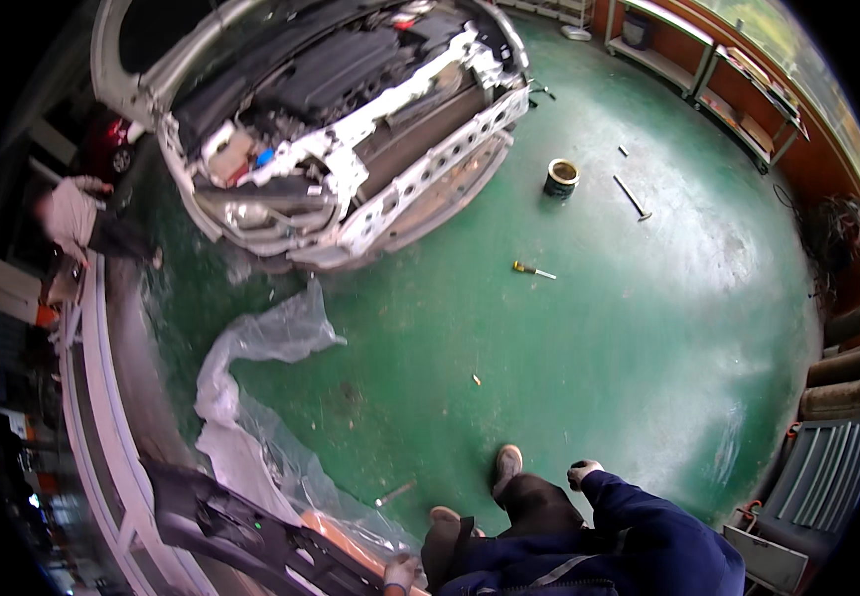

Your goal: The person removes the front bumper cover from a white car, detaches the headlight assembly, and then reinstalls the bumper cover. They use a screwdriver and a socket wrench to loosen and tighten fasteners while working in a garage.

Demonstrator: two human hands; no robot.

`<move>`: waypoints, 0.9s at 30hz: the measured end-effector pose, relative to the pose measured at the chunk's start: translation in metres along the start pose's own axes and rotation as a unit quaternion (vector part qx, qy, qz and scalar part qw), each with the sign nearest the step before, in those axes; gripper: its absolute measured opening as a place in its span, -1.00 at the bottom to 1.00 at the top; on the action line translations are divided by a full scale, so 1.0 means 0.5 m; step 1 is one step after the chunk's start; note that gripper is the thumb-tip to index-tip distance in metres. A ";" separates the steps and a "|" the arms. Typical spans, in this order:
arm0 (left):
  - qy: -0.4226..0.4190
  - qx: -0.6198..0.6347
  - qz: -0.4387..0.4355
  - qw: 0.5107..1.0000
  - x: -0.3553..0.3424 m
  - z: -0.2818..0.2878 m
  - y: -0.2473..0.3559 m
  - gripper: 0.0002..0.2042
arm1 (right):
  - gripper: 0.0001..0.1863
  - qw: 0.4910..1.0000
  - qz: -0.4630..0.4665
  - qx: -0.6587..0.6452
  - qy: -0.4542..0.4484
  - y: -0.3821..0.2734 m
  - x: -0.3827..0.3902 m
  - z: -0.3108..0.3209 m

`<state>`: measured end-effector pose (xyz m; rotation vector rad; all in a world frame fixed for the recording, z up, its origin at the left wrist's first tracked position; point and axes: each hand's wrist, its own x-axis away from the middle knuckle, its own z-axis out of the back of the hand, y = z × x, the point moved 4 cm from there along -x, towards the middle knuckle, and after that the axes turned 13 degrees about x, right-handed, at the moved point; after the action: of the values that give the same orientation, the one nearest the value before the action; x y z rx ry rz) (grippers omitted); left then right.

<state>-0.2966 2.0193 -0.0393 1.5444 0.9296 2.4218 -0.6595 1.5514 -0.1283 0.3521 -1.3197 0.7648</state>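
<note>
Film [276, 336] by shoe [444, 514] may cause slipping; left grip [400, 571] beside panel [241, 524], opening and hold unclear; right grip [583, 474] curled, contents unclear.

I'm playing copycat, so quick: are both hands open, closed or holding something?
Left hand: by the black panel; can't tell whether it's gripping it.
Right hand: looks partly curled; can't tell if it's holding anything.
</note>
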 end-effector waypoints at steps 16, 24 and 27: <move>-0.047 -0.160 0.025 0.986 -0.495 -0.102 0.812 -0.65 | -0.82 0.860 0.035 -0.458 -0.223 -0.402 -0.064 0.357; -0.093 -0.246 -0.145 0.954 -0.775 -0.306 1.429 -0.44 | -0.67 0.863 -0.027 -0.497 0.084 -0.309 -0.054 0.634; -0.068 -0.211 -0.191 0.956 -0.837 -0.386 1.653 -0.45 | -0.62 0.881 -0.062 -0.445 0.150 -0.316 -0.052 0.620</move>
<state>-0.0861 1.0996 0.0367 1.2257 0.5693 2.0410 -0.7812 1.2343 -0.0486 -0.4084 -1.2005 0.0410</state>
